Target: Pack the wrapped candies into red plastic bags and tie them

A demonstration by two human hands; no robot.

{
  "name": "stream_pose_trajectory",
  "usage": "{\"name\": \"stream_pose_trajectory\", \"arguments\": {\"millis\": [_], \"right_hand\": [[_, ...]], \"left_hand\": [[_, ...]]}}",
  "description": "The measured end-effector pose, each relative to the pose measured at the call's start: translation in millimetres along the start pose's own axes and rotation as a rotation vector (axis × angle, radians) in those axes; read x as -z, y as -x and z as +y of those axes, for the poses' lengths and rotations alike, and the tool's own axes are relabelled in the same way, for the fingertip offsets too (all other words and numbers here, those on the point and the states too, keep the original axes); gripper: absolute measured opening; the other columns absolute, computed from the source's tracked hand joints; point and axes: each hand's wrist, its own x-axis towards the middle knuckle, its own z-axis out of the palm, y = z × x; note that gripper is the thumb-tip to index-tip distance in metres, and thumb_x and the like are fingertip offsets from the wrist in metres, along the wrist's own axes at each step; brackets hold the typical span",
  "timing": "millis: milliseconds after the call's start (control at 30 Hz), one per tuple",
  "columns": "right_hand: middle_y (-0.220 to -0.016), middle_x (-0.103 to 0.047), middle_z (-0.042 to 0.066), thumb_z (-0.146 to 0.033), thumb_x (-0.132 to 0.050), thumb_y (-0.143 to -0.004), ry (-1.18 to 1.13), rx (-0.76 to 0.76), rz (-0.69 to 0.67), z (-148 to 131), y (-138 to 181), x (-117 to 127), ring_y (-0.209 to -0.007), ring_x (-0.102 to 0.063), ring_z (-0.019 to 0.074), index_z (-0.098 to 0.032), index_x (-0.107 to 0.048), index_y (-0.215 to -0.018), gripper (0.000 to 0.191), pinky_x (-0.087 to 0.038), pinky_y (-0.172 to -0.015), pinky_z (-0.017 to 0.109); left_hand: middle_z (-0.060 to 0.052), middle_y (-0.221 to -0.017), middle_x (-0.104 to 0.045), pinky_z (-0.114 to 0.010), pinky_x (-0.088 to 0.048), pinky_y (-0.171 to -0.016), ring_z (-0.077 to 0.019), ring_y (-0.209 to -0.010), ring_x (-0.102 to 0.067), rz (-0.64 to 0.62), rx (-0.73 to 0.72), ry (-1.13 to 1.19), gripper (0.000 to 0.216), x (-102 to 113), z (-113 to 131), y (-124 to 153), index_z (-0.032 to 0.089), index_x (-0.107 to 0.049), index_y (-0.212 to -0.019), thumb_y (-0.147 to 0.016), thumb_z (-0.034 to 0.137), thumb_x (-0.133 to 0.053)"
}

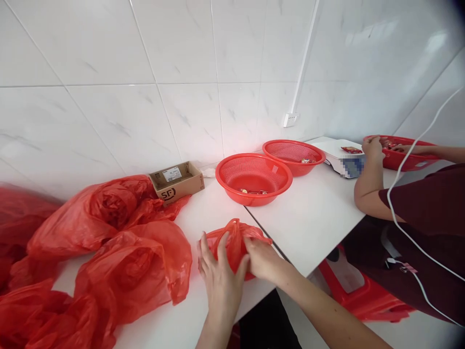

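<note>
A small red plastic bag (234,240) lies on the white table (312,213) near its front edge. My left hand (218,276) rests against the bag's left side with fingers spread, thumb touching the bag. My right hand (263,259) presses on the bag's right side, its fingers curled into the plastic. What is inside the bag is hidden.
Several large red plastic bags (109,252) pile up at the left. A small cardboard box (177,182) stands by the tiled wall. Two red baskets (254,177) (294,156) sit further back. At the right another person's arm (368,179) reaches to a white scale (341,160) and a third basket (403,152).
</note>
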Motion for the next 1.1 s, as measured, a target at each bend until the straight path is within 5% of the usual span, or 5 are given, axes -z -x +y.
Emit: {"name": "stream_pose_trajectory", "arguments": {"millis": [167, 433, 567, 767, 1100], "right_hand": [[-0.099, -0.068, 0.006, -0.037, -0.063, -0.079, -0.192, 0.013, -0.022, 14.1, 2.8, 8.0, -0.085, -0.066, 0.022, -0.02, -0.057, -0.099, 0.026, -0.047, -0.064, 0.029], [-0.101, -0.071, 0.01, -0.059, -0.04, -0.094, -0.634, -0.122, 0.095, 48.7, -17.3, 36.1, -0.067, -0.068, 0.0154, -0.02, -0.048, -0.108, 0.042, -0.053, -0.065, 0.029], [-0.099, -0.069, 0.01, -0.054, -0.043, -0.094, -0.545, -0.099, 0.135, 50.1, -21.8, 28.2, -0.076, -0.068, 0.0185, -0.019, -0.046, -0.111, 0.038, -0.052, -0.065, 0.03], [-0.08, -0.063, 0.003, -0.05, -0.053, -0.088, -0.337, -0.041, 0.215, 28.1, -21.6, 7.2, -0.076, -0.061, 0.0214, -0.021, -0.047, -0.084, 0.029, -0.045, -0.065, 0.033], [-0.109, -0.067, 0.011, -0.05, -0.05, -0.093, -0.511, -0.091, 0.011, 37.0, -14.3, 39.3, -0.069, -0.069, 0.0176, -0.02, -0.047, -0.121, 0.041, -0.055, -0.063, 0.032]], "left_hand": [[-0.012, -0.159, -0.008, -0.051, -0.051, -0.094, -0.0371, -0.145, -0.019, -0.073, 0.112, 0.082, 0.062, -8.8, -42.8, -7.4, 0.022, -0.043, -0.138, -0.079, 0.003, -0.042], [-0.012, -0.121, -0.054, -0.049, -0.051, -0.095, -0.0273, -0.111, -0.059, -0.137, 0.238, 0.277, 0.033, 33.8, -117.6, 0.6, 0.021, -0.058, -0.113, -0.081, 0.022, -0.05], [-0.01, -0.111, -0.058, -0.049, -0.052, -0.092, -0.0256, -0.104, -0.061, -0.034, 0.255, 0.37, 0.024, 54.5, -89.7, 4.9, 0.022, -0.06, -0.105, -0.086, 0.037, -0.055], [-0.009, -0.151, -0.03, -0.063, -0.029, -0.107, -0.039, -0.142, -0.025, 0.202, -0.131, 0.024, 0.013, 39.7, -7.0, 11.2, 0.027, -0.071, -0.092, -0.087, 0.025, -0.058], [-0.018, -0.145, -0.04, -0.054, -0.048, -0.093, -0.0385, -0.13, -0.041, -0.204, 0.022, -0.323, 0.05, 34.7, -81.3, -22.0, 0.019, -0.071, -0.11, -0.075, -0.003, -0.042]]}}
